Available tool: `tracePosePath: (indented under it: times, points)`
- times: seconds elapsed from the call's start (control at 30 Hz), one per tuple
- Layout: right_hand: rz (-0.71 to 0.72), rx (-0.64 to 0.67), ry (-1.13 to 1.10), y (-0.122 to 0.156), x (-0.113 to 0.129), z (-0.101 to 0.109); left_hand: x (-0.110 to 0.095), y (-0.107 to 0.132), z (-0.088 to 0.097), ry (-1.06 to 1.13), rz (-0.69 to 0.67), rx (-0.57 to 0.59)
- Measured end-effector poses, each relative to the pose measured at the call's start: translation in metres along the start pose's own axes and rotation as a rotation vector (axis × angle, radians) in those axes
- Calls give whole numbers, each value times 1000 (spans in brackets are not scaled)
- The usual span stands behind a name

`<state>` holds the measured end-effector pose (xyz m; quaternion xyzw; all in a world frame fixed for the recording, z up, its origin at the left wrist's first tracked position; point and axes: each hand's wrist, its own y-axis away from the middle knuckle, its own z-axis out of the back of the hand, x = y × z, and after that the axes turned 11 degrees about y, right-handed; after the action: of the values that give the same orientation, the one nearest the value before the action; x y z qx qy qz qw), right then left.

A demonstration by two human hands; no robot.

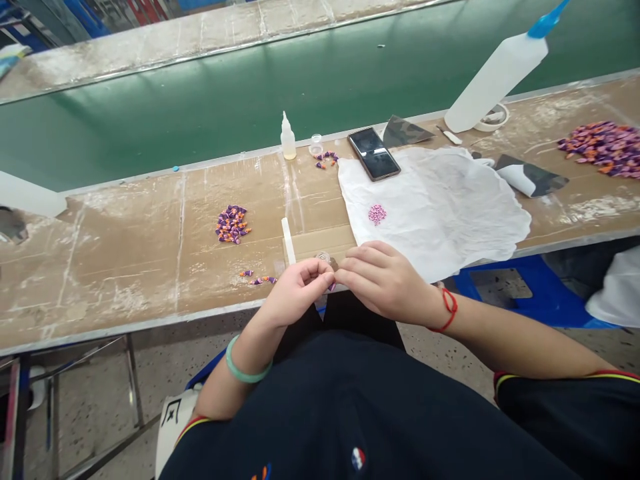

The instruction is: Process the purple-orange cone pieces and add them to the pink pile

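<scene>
My left hand [299, 291] is closed in a pinch near the table's front edge. A small purple piece [332, 287] shows just under its thumb and fingertip. My right hand [387, 280] meets it there, fingertips pressed together; what they hold is hidden. Behind the fingertips a small clear round item [324, 256] is partly covered, on a strip of cardboard [320, 241]. A flat white stick [288, 240] lies beside my left hand. Several purple-and-orange pieces [257, 281] lie to its left, and a larger pile of them [233, 224] sits farther back. Tiny pink-and-white pieces [377, 214] rest on a white cloth [440, 207].
A small dropper bottle [288, 139] stands at the back, near a phone [374, 154]. A tall white bottle with a blue nozzle [497, 83] leans by a tape roll [493, 117]. More purple-and-orange pieces [603, 148] are heaped at right. A green strip [225, 100] runs behind the table.
</scene>
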<state>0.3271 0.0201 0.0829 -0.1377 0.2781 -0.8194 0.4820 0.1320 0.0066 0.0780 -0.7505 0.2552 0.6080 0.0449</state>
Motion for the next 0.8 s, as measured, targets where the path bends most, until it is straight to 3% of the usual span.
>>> tracePosePath:
  times: [0.17, 0.27, 0.4, 0.57, 0.8]
  points:
    - [-508, 47, -522, -1, 6, 0, 0, 5, -7, -202, -245, -173]
    - [-659, 104, -704, -4, 9, 1, 0, 8, -9, -435, -424, -234]
    - [-734, 133, -791, -7, 11, 0, 1, 9, -8, -604, -564, -235]
    - [-750, 140, -832, -8, 12, -3, 0, 8, -8, -630, -563, -220]
    - [-689, 138, -863, -11, 8, -4, 0, 12, 1, -200, -347, -268]
